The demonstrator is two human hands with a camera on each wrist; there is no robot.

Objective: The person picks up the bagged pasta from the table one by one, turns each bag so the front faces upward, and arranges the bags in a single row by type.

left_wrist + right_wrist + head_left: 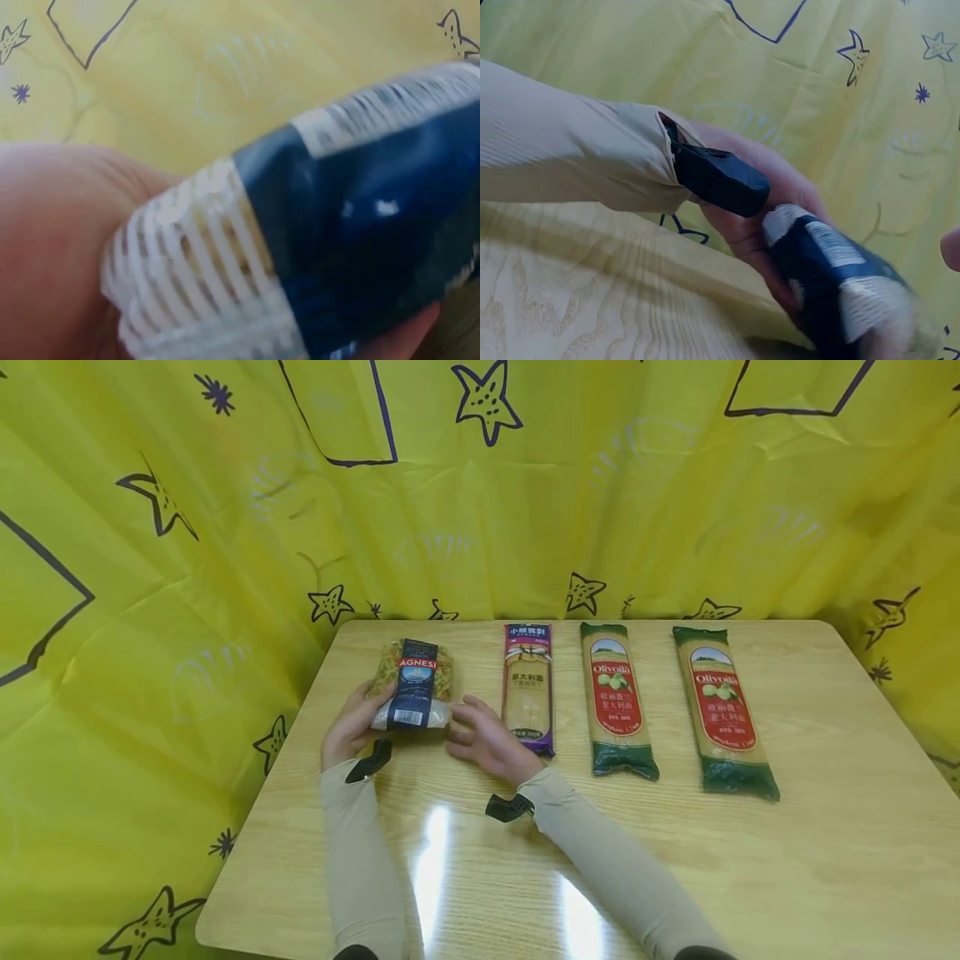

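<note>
A bag of short pasta (416, 683) with a dark blue AGNESI label and a silver-striped end is tilted up off the table at its left side. My left hand (351, 725) grips it by the left edge. The left wrist view shows the bag's striped end and dark blue panel (367, 217) close up, against the left hand (60, 247). My right hand (491, 739) is just beside the bag's lower right corner, fingers extended and holding nothing. In the right wrist view only a fingertip (952, 250) of it shows, apart from the bag (817, 277).
To the right lie a purple spaghetti pack (528, 689) and two green-ended Olivoilà packs, the nearer one (618, 700) and the far right one (725, 712). The wooden table (840, 860) meets a yellow curtain (480, 527) behind and at the left.
</note>
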